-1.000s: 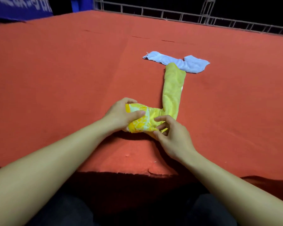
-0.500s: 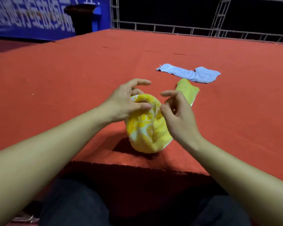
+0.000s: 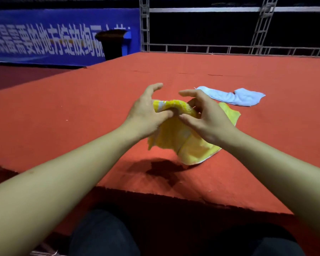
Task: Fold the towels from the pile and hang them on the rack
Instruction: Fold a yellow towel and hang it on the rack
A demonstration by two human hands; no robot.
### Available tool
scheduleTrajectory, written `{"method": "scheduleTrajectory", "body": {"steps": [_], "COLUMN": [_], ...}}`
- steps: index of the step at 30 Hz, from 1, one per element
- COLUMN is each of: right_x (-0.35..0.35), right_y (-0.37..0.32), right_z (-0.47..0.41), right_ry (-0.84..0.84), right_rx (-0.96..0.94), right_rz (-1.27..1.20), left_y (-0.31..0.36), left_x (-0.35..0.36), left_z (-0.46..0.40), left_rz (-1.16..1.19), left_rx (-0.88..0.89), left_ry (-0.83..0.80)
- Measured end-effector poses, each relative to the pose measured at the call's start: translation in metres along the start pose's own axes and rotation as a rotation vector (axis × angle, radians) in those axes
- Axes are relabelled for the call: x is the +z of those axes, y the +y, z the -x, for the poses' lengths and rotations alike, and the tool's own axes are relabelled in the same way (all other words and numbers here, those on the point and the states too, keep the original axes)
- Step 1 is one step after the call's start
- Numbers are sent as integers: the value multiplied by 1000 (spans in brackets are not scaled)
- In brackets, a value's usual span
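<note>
Yellow towel [image 3: 185,143], now raised higher off the red surface [image 3: 81,111] than before, pinched by left hand [image 3: 146,115] and right hand [image 3: 209,119]; blue towel [image 3: 235,96] beyond the right hand, unmoved.

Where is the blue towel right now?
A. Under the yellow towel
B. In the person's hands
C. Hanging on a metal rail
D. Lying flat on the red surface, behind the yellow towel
D: the blue towel lies on the red surface, beyond the yellow towel that both hands hold up.
</note>
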State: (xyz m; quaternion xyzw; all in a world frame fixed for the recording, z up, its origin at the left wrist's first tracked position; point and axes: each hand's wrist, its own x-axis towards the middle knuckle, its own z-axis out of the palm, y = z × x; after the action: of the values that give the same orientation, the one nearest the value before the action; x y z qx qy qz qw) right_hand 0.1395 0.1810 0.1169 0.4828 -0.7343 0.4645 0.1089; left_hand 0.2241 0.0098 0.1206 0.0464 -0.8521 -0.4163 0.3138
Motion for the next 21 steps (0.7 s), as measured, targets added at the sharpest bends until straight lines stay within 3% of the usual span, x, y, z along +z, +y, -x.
{"method": "scheduleTrajectory", "body": {"steps": [6, 11, 16, 21], "right_x": [-9, -11, -3, -16], "right_y": [-6, 3, 16, 21], "right_z": [-10, -15, -7, 6], "right_ry": [-5, -123, -179, -194], "right_rx": [-2, 3, 38, 32], "right_rz": [62, 109, 4, 189], "left_y": [16, 22, 6, 13], "left_x": [-14, -18, -19, -37], "left_z": [-2, -8, -2, 9], "left_rz": [353, 388, 384, 503], "left_rx": [-6, 17, -31, -19], "left_ry": [1, -49, -6, 69]}}
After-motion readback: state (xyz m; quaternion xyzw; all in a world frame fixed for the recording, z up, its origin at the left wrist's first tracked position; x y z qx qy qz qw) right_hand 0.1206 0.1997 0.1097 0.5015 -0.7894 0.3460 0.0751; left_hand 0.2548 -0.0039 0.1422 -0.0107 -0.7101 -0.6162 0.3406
